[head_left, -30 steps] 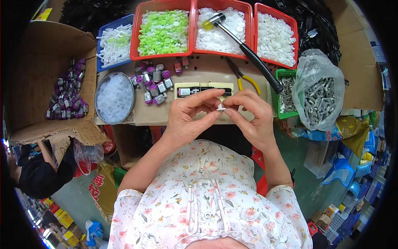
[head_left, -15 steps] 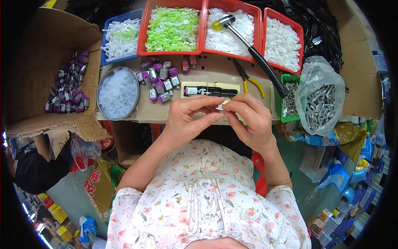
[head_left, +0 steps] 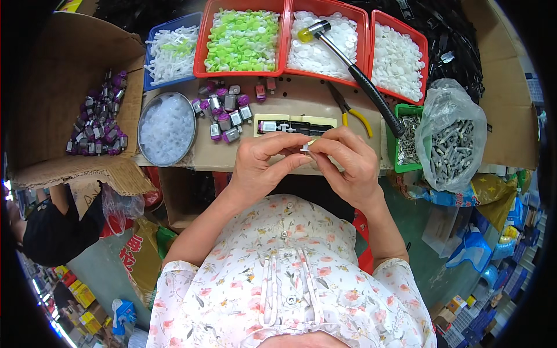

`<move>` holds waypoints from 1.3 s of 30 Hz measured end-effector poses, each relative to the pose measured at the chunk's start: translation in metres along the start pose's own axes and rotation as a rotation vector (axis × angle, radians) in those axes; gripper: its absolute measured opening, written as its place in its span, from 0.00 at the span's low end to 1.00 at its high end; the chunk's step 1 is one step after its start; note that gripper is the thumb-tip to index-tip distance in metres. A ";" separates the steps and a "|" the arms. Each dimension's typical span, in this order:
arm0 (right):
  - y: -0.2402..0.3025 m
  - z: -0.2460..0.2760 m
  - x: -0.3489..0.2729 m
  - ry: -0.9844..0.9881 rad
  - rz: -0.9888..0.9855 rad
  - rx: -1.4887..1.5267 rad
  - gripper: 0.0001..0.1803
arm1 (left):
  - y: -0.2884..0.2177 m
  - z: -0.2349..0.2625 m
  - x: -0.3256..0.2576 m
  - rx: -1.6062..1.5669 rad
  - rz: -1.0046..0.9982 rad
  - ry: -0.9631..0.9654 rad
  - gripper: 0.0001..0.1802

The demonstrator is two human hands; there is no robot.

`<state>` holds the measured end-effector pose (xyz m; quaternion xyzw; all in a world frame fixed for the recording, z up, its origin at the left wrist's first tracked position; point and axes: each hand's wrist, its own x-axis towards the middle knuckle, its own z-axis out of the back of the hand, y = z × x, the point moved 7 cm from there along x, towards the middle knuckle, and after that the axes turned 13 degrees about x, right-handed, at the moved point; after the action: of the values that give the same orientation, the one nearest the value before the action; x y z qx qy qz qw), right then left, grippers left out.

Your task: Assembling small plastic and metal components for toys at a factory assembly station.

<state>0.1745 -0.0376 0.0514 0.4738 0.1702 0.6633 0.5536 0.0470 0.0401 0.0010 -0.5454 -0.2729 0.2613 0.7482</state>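
Note:
My left hand (head_left: pixel 259 164) and my right hand (head_left: pixel 351 166) meet in front of the bench edge, fingertips pinched around a small white plastic piece (head_left: pixel 304 148). The fingers hide most of it, so its exact kind does not show. Just beyond my hands lies a cream-coloured holder (head_left: pixel 331 121) with a long black plastic part (head_left: pixel 310 128) in it. A small silver motor (head_left: pixel 268 126) with a purple end and white gear-like pieces (head_left: pixel 284 126) sit at its left side.
Loose motors (head_left: pixel 224 109) lie left of the holder, near a round dish of translucent pieces (head_left: pixel 166 129). Yellow-handled pliers (head_left: pixel 358 120) lie right. A hammer (head_left: pixel 361 79) rests across red trays (head_left: pixel 282 65) of plastic parts. A green bin (head_left: pixel 408 167) and plastic bag (head_left: pixel 435 178) hold metal pieces.
Both hands keep their pinch in nearly the same place. The white piece has shifted slightly between the fingertips, and the right fingers have moved a little closer to the left.

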 end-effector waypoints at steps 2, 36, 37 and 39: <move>-0.001 0.000 0.000 -0.003 0.008 -0.001 0.10 | -0.002 0.000 0.001 0.040 -0.017 -0.001 0.16; -0.025 -0.019 0.019 0.130 -0.036 -0.217 0.08 | 0.002 0.001 -0.021 0.905 -0.538 -0.289 0.17; -0.026 -0.018 0.019 0.128 -0.038 -0.216 0.08 | 0.002 0.001 -0.020 0.905 -0.538 -0.285 0.17; -0.028 -0.018 0.020 0.116 -0.050 -0.218 0.08 | 0.002 0.001 -0.021 0.915 -0.536 -0.282 0.18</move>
<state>0.1769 -0.0055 0.0303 0.3674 0.1406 0.6902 0.6073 0.0313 0.0273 -0.0035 -0.0354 -0.3588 0.2240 0.9055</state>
